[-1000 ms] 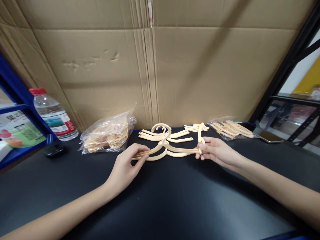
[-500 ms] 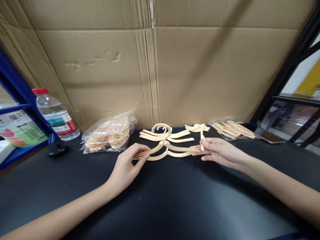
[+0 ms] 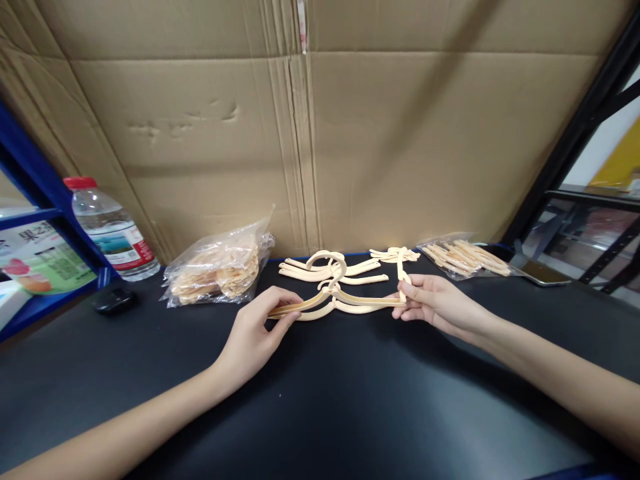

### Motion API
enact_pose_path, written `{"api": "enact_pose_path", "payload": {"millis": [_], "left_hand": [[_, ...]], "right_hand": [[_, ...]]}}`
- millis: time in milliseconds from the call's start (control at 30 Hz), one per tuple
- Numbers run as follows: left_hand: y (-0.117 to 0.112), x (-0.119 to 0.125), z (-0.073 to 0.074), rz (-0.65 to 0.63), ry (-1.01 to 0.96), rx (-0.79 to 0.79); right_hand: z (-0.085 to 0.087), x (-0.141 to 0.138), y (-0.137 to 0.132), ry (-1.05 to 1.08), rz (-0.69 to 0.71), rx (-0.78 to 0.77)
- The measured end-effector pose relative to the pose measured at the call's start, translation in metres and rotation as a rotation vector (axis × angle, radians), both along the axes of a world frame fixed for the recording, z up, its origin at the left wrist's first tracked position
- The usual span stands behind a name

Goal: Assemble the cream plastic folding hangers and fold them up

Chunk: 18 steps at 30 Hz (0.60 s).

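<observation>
A cream plastic clothes hanger (image 3: 367,301), its hook (image 3: 341,270) at the back, is spread between my hands just above the black table. My left hand (image 3: 257,327) is closed around the tip of its left arm, thumb in front. My right hand (image 3: 430,303) pinches a short cream plastic bar (image 3: 401,267), which stands nearly upright against the tip of the right arm. Whether the two are joined there I cannot tell. Under and in front of the hanger lies another curved cream piece (image 3: 315,313). Behind it, several loose hanger arms (image 3: 365,280) lie on the table.
A small pile of short cream bars (image 3: 383,255) lies at the back. Clear bags of cream parts (image 3: 215,267) and of thin strips (image 3: 465,258) flank the work. A water bottle (image 3: 113,230), a black mouse (image 3: 115,300) and a phone (image 3: 543,272) are farther out. Cardboard (image 3: 225,133) walls the back.
The hanger's hook has tipped lower. My right hand has brought the short bar slightly left, against the tip of the right arm, and its fingers have drawn in. My left hand has barely moved.
</observation>
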<state>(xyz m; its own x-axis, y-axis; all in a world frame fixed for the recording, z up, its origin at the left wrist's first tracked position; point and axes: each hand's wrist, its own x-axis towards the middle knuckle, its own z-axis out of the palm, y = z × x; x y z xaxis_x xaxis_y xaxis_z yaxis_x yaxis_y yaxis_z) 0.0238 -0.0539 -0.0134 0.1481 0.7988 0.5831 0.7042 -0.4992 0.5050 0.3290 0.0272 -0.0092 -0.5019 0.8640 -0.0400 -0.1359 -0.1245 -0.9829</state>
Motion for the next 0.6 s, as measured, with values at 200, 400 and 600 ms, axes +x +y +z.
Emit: {"api": "enact_pose_path", "payload": {"millis": [200, 400, 600], "left_hand": [[0.000, 0.001, 0.000, -0.008, -0.007, -0.011], [-0.003, 0.005, 0.001, -0.008, -0.018, -0.022], [-0.004, 0.006, 0.001, 0.014, -0.034, -0.023]], "right_hand": [[0.001, -0.007, -0.006, 0.018, -0.076, 0.088], [0.004, -0.009, -0.011, 0.014, -0.132, 0.172], [0.004, -0.010, -0.013, 0.004, -0.164, 0.207]]}}
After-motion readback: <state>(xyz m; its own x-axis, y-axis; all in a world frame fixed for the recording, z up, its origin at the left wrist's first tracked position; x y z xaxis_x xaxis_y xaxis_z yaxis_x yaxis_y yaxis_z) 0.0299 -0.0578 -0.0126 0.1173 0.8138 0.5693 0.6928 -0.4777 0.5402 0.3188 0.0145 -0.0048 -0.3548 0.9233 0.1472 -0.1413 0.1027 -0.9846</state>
